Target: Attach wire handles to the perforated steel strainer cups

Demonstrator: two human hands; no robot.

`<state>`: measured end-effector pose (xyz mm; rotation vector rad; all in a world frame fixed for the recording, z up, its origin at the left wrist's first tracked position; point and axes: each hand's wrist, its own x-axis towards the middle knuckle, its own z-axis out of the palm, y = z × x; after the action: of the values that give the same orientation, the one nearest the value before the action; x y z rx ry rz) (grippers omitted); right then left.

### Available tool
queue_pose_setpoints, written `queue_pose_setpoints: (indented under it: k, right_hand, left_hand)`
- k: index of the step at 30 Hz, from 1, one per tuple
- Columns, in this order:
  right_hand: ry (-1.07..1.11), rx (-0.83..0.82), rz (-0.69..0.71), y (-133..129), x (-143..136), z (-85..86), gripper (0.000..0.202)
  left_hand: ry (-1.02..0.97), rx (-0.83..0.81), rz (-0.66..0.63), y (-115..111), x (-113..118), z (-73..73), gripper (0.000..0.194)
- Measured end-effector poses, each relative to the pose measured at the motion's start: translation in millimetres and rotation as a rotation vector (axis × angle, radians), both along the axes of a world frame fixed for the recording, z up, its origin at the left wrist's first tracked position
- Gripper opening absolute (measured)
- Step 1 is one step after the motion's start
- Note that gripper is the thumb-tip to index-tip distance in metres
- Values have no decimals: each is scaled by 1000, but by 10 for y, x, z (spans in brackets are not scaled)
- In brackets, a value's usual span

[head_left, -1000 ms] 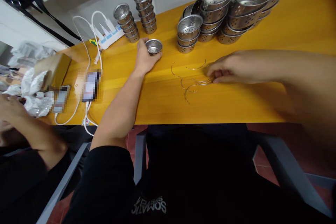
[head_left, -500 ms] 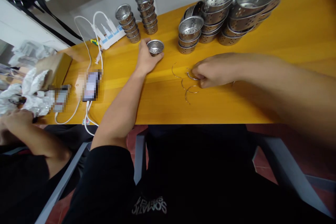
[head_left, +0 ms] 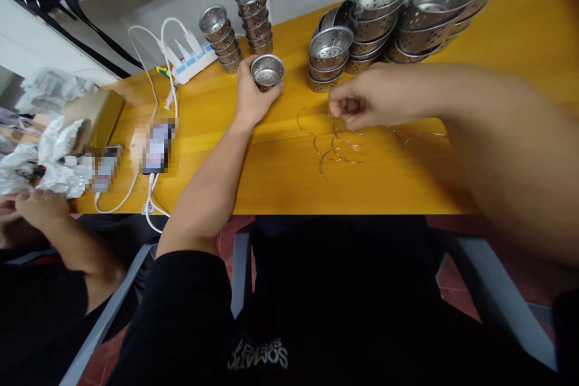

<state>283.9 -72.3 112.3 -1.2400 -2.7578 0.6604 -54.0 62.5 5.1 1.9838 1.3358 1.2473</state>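
Where the yellow counter [head_left: 280, 187] meets the person's dark shirt, its near edge lies bare, and a little farther in a loose scatter of thin wire rings [head_left: 337, 148] rests flat on the wood. Just above those rings hovers the right hand [head_left: 368, 102], fingers curled in and thumb pinched toward them; it seems to grip one thin wire, but blur makes it hard to tell for sure. More curved wire [head_left: 423, 136] lies on the wood under the right forearm. To the left, the left hand [head_left: 251, 99] rests on the counter with its fingers wrapped round a small perforated metal cup [head_left: 268, 71], which tilts slightly, its open mouth facing up. Farther left, a phone [head_left: 156, 148] lies on the counter with white cables [head_left: 151, 93] running to a power strip [head_left: 190, 60]. At the far left edge another person's hands [head_left: 36, 205] work at crumpled white paper [head_left: 56, 157] beside a brown box [head_left: 88, 117]. Beyond the held cup stand two stacks of small cups [head_left: 239, 27] by the wall. To the right of these, near the counter's far edge, sit stacks of larger perforated bowls [head_left: 398, 9], one short stack [head_left: 329, 57] nearest the cup.
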Motion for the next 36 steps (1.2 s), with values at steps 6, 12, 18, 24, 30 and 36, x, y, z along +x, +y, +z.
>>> queue_pose_setpoints:
  k: [6,12,18,24,30,36]
  right_hand:
    - [124,70,-21,31,65,-179,17]
    - [122,-197,87,-6,218,-219,47]
    - [60,-318,190,-126,68,-339,31]
    - [-44,-142,141,-154,-73,-388,11]
    - [-127,-92,58,-213,-163,-401,5]
    - [170,-199,147,-95,-39,-396,7]
  left_hand:
    - [36,24,-9,-90,38,70,88]
    - [32,128,-71,107,-41,-135,90]
    - [-35,170,-116,290,-89,-302,93]
    - [-5,184,-134,368,-133,-374,96]
    - [-9,184,-162,464,-174,-458,99]
    - [-18,188,-173,443,-159,-422,93]
